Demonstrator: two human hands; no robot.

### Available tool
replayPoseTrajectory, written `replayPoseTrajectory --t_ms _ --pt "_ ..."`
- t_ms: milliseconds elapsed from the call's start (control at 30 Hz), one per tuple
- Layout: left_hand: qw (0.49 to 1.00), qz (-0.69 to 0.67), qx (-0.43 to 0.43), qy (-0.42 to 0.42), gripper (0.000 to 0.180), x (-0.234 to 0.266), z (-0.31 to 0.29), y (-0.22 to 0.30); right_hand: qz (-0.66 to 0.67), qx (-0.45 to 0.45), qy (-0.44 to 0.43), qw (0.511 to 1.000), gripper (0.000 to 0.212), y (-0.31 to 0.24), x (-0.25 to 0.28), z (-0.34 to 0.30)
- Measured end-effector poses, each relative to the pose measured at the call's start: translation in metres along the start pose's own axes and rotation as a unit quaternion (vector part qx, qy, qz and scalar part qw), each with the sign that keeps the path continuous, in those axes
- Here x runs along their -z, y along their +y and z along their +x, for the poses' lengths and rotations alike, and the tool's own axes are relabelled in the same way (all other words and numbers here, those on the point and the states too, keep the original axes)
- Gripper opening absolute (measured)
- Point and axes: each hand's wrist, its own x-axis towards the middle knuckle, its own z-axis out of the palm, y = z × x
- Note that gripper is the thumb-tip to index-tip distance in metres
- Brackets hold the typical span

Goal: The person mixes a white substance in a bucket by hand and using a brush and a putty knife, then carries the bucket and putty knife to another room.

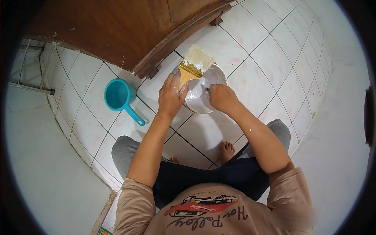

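My left hand [170, 96] is closed round the wooden handle of a wide paintbrush [190, 71]. Its pale bristles point up and away, with white paint smeared near their base and over the gold-coloured ferrule. Below the brush stands a round white bucket [217, 75] holding whitish-grey paint [199, 96]. My left hand is at the bucket's left rim. Over the right side of the bucket, my right hand [223, 97] is a closed fist. A small dark end shows beside its fingers above the paint; the rest of what it grips is hidden.
A turquoise dipper [119, 95] with a long handle sits on the white tiled floor [270, 74] to the left. Brown wooden furniture [113, 29] on short feet stands ahead. A metal rack [33, 84] is at the far left. Pale walls [340, 129] rise at both sides.
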Motion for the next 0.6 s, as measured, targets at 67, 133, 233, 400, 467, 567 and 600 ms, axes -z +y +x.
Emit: replayPoseTrajectory --t_ms 67,133,233,400,467,567,600 --pt "1.0 -0.004 -0.001 0.0 0.019 0.0 -0.001 -0.001 0.01 0.027 -0.034 0.999 0.019 -0.002 0.006 0.0" --pt "1.0 -0.004 -0.003 0.001 0.019 0.0 -0.002 -0.002 0.085 -0.014 -0.047 0.995 0.02 -0.003 0.011 0.003" --pt "1.0 0.001 0.005 -0.016 0.025 -0.001 -0.002 -0.003 0.016 0.008 0.099 0.995 0.02 0.008 0.003 0.006" --pt "0.998 0.02 0.026 -0.045 0.033 0.002 0.0 -0.002 -0.01 0.008 0.061 0.998 0.023 0.004 0.0 0.002" --pt "0.998 0.008 0.045 -0.045 0.032 0.002 0.001 -0.001 0.0 0.034 0.054 0.998 0.023 -0.001 -0.002 -0.002" --pt "0.999 0.013 0.029 -0.016 0.029 0.004 -0.001 -0.004 0.022 0.094 -0.016 0.995 0.025 -0.007 0.004 -0.005" --pt "0.999 0.012 0.029 -0.017 0.029 0.004 -0.001 -0.005 0.018 0.083 -0.016 0.996 0.025 -0.007 0.006 -0.005"
